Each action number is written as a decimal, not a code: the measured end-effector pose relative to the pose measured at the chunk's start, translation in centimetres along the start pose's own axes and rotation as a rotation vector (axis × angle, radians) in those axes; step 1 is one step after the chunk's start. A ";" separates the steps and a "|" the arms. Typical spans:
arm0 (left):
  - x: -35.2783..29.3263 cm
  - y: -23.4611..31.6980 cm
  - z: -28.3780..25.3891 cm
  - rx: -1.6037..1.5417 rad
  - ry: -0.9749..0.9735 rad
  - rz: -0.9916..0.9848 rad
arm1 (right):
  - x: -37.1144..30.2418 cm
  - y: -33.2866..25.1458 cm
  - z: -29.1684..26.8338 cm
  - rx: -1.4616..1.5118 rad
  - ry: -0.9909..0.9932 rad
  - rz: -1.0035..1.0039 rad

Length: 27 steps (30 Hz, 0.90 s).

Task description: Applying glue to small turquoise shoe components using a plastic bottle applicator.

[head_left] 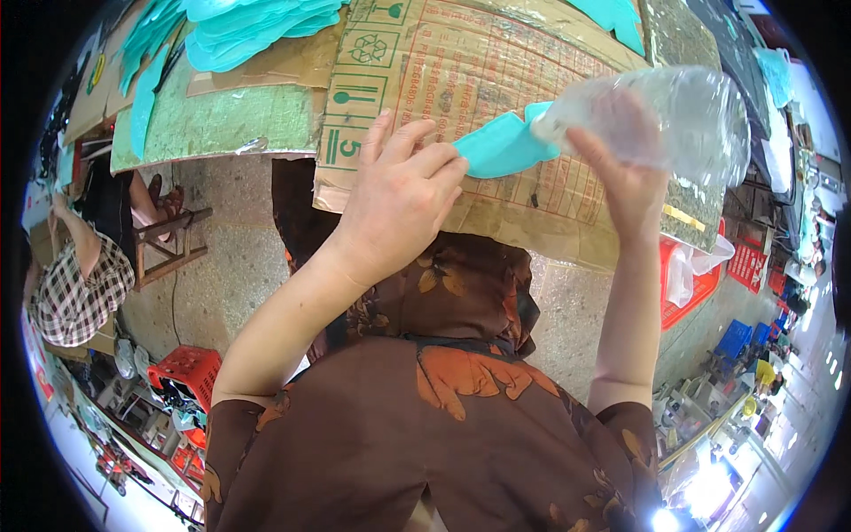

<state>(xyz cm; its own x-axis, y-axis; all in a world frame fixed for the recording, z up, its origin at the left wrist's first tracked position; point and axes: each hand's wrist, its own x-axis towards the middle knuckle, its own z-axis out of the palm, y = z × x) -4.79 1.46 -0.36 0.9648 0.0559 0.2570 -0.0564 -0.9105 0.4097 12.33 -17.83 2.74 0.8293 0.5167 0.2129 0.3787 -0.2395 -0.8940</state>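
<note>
My right hand [631,168] grips a clear plastic bottle [705,124], tilted on its side with its narrow end toward the left. That end is at the right tip of a flat turquoise cut piece [501,149], which looks like soft sheet material. On the piece's left end rest the curled fingers of my left hand [399,191], holding it down against a printed cardboard sheet [372,84]. The left fingertips and thumb are partly hidden. Slight blur covers the bottle and the right fingers.
A pile of similar turquoise pieces [253,35] lies at the far left of the table, on a green board [239,120]. A red crate [687,284] with plastic bags stands below at right. Another person in a checked shirt [80,288] sits at left, near a red basket [191,372].
</note>
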 end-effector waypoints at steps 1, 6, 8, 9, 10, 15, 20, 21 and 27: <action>0.0 -0.2 0.3 0.002 0.008 0.013 | -0.9 -0.8 1.0 0.003 -0.012 -0.001; -0.5 -0.1 0.2 0.017 0.005 0.004 | -1.6 -1.7 1.7 0.004 -0.050 0.031; -1.2 -0.1 0.1 0.000 0.005 -0.004 | -1.9 -1.6 2.8 0.012 0.038 -0.031; -1.3 -0.2 0.2 -0.001 0.011 -0.023 | -2.1 -2.1 3.4 0.013 0.018 -0.033; -1.3 -0.3 0.2 -0.012 0.014 -0.018 | -2.1 -2.7 3.9 -0.098 -0.041 -0.044; -2.2 -0.8 -0.3 -0.011 0.087 -0.022 | -0.8 -1.7 3.3 0.068 -0.005 0.055; -2.8 -1.6 -0.7 -0.114 0.149 -0.053 | -1.0 -2.1 5.0 -0.106 -0.046 -0.063; -2.9 -1.8 -0.8 -0.112 0.155 -0.053 | -0.9 -2.1 5.0 -0.107 -0.047 -0.069; -3.1 -2.8 -1.7 -0.203 0.216 -0.090 | -2.3 -4.0 6.4 -0.275 -0.096 -0.143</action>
<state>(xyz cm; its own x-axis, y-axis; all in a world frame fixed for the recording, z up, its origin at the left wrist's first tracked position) -8.02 4.50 -0.81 0.8927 0.2379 0.3827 -0.0445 -0.7986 0.6002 6.26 -12.82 3.33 0.7217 0.6336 0.2787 0.5966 -0.3651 -0.7147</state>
